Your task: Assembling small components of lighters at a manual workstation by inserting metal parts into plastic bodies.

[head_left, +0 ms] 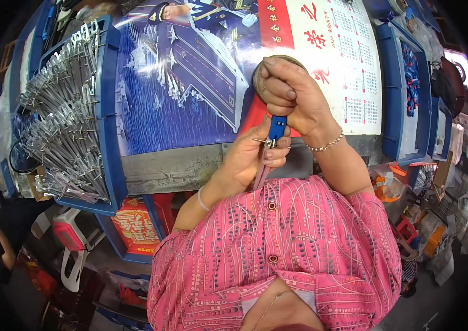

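My left hand [251,150] is closed round a slim flat metal bar [262,172] whose lower end points toward my chest. A blue plastic piece [277,128] with small dark holes sits at the bar's upper end, and a thin brass-coloured pin [259,140] sticks out sideways beside my thumb. Just above, my right hand [294,96] is curled into a fist close to the blue piece. Whatever its fingers hold is hidden. Behind that fist, a round brownish tin [258,83] rests on the table, partly covered by the hand.
On the left stands a blue bin [111,121] heaped with slim metal bars [68,110]. A blue tray [393,88] at right carries small blue and red parts [411,83]. A printed calendar poster [190,116] covers the table. Below left is a white stool [72,270].
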Demonstrator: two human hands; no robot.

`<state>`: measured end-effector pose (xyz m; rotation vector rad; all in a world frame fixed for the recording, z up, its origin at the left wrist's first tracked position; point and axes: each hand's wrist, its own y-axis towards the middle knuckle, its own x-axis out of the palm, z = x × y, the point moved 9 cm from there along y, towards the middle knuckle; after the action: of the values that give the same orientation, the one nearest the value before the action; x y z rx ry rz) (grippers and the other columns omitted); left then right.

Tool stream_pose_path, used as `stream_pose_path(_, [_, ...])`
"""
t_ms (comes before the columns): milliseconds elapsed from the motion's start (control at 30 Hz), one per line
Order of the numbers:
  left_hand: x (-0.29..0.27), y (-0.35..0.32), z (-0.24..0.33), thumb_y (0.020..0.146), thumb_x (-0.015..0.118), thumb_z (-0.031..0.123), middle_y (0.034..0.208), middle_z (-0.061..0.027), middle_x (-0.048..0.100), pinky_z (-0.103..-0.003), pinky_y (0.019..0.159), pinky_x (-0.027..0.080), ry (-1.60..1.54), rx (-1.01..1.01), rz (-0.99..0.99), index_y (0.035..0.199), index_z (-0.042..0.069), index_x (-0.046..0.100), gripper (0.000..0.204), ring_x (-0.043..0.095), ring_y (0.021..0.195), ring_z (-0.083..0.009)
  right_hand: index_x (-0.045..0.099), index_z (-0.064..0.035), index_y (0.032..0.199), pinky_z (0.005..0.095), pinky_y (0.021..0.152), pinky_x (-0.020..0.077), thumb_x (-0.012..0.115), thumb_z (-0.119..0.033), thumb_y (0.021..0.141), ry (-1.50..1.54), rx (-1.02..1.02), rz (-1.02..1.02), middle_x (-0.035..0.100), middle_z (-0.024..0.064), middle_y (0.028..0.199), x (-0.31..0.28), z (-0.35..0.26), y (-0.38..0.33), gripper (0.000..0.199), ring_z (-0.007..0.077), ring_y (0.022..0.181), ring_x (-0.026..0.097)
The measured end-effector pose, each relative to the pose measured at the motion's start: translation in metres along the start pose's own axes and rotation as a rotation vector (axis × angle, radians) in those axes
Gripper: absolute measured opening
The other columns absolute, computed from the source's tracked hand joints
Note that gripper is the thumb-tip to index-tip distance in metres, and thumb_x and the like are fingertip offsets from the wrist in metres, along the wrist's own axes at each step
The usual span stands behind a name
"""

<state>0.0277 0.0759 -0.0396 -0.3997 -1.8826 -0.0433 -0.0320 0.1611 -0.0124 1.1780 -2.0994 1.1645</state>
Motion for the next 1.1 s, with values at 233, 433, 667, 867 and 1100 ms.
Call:
stream_pose_path(233, [-0.004,-0.004,0.030,0.091,0.045,0.038,0.084,-0.0101,0.057,-0.021,0.054,0.047,0.482,0.091,0.346,0.102,-0.001,0.051,0.041,0.057,0.059,-0.0140,0.050,-0.0027,0.080,0.0189,0.036,0.0168,0.047,-0.018,0.090,-0.042,-0.068,0.045,0.031,-0.0044,0.047,-0.009,-0.012,0.002,0.018,0.0036,0.039,0.023])
stream_pose_path(433, [0.011,-0.009,0.051,0.090,0.051,0.032,0.075,-0.0059,0.059,-0.021,0.056,0.049,1.076,0.371,0.401,0.098,-0.001,0.053,0.034,0.059,0.060,-0.0113,0.051,-0.0036,0.078,0.0192,0.035,0.0156,0.047,-0.021,0.090,-0.146,-0.046,0.108,0.030,-0.0053,0.047,-0.005,-0.001,0.001,0.022,0.0036,0.038,0.021])
stream_pose_path(667, [0.006,-0.013,0.050,0.089,0.054,0.027,0.071,-0.0026,0.058,-0.018,0.051,0.046,1.016,0.410,0.371,0.092,0.002,0.055,0.025,0.055,0.054,-0.0069,0.051,-0.0048,0.077,0.0187,0.035,0.0165,0.048,-0.021,0.090,-0.137,-0.069,0.129,0.031,-0.0056,0.047,-0.005,0.004,0.000,0.021,0.0035,0.039,0.022])
stream_pose_path(867, [0.001,-0.008,0.052,0.088,0.054,0.027,0.069,-0.0025,0.058,-0.017,0.047,0.045,1.010,0.456,0.378,0.089,0.004,0.056,0.023,0.054,0.050,-0.0065,0.050,-0.0035,0.077,0.0182,0.035,0.0169,0.047,-0.020,0.090,-0.120,-0.093,0.132,0.031,-0.0055,0.047,-0.017,0.003,0.002,0.021,0.0035,0.038,0.022])
stream_pose_path(1100, [0.007,-0.012,0.043,0.090,0.049,0.035,0.084,-0.0124,0.062,-0.028,0.059,0.054,0.871,0.328,0.305,0.102,0.001,0.053,0.037,0.064,0.066,-0.0180,0.051,-0.0036,0.078,0.0191,0.036,0.0180,0.049,-0.019,0.089,-0.085,-0.078,0.045,0.033,-0.0049,0.047,-0.013,-0.002,0.000,0.019,0.0036,0.039,0.023])
